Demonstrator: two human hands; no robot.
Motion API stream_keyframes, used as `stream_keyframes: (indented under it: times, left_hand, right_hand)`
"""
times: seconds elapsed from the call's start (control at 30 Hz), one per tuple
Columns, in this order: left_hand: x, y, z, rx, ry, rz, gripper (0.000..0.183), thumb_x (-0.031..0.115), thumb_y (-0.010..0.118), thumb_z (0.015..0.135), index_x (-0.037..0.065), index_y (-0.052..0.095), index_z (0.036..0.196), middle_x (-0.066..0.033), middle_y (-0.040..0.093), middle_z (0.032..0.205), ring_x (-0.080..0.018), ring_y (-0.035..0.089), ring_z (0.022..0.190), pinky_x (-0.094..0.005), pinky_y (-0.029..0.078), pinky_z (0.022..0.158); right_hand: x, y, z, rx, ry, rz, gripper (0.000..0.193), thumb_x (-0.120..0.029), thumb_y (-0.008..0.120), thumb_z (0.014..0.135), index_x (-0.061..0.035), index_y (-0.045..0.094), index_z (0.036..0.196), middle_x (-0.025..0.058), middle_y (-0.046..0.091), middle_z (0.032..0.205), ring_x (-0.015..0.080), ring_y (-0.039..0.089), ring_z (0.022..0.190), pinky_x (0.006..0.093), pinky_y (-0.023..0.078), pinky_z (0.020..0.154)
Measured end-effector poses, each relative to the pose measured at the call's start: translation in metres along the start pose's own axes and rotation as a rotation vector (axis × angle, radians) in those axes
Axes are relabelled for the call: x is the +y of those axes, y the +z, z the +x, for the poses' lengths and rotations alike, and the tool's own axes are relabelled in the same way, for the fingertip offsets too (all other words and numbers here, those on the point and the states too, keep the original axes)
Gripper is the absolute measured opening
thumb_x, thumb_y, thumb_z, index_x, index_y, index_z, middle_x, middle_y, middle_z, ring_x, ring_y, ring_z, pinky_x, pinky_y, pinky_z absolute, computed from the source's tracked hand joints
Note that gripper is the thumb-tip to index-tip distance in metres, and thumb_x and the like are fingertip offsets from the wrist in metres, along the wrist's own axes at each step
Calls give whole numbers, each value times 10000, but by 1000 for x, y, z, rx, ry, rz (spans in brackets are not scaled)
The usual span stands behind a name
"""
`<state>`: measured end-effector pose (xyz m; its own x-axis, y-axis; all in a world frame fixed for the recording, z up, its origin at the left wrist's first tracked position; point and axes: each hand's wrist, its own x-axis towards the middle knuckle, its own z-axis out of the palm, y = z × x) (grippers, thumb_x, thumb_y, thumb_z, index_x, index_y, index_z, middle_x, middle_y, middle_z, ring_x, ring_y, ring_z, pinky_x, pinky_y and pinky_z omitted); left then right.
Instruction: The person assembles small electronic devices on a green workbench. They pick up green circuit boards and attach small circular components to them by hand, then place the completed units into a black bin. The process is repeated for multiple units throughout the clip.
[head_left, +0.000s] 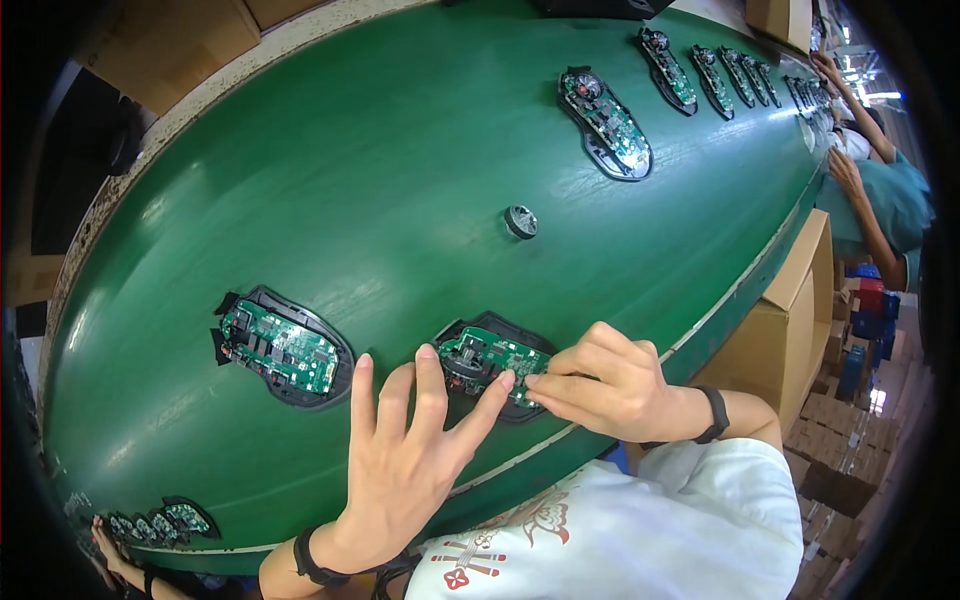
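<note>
In front of me lies a mouse base (490,322), a black shell holding a green circuit board and a dark scroll wheel. My left hand (405,470) is spread, with its index fingertip at the base's left edge and its thumb tip on the board. My right hand (610,385) is closed in a pinch at the board's right part, beside the left thumb; what its fingertips hold, if anything, is hidden. To the left, a second mouse base (285,345) with a circuit board lies apart from both hands. A loose scroll wheel (521,222) sits farther off.
Beneath everything is a green belt-like worktop (400,180). More mouse bases (607,125) line its far right, and several boards (185,518) lie at the lower left. A cardboard box (775,330) stands beside the right edge. A co-worker's arms (860,190) reach in at far right.
</note>
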<state>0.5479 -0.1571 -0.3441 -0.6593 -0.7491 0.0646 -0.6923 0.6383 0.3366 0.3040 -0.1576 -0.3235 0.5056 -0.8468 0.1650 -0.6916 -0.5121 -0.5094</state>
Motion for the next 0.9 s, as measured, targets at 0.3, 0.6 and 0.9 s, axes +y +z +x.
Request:
stream_keyframes:
  times: [0.3,0.6,0.9]
  left_hand:
    - [-3,2,3,-7,3,-44,654,222,737,783,340,582,1408,-209,501,1263,-341,539,1097,-625,404,1069]
    - [-3,1,2,-15,3,-32,659,194,754,770,393,602,1380,-187,462,1294,-334,529,1100,-606,422,1055]
    - [-4,-2,2,-30,7,-20,653,186,756,775,410,613,1371,-179,451,1292,-333,537,1092,-601,440,1030]
  right_hand:
    - [15,7,2,17,-64,113,219,-53,866,651,-79,771,846,-15,637,804,143,535,636,263,370,415]
    - [22,-1,-4,11,67,195,226,-129,892,690,-106,787,889,-32,645,812,135,534,670,266,372,426]
    - [13,-8,-4,-54,91,127,245,-163,883,704,-128,792,929,-24,671,874,154,551,683,265,442,501]
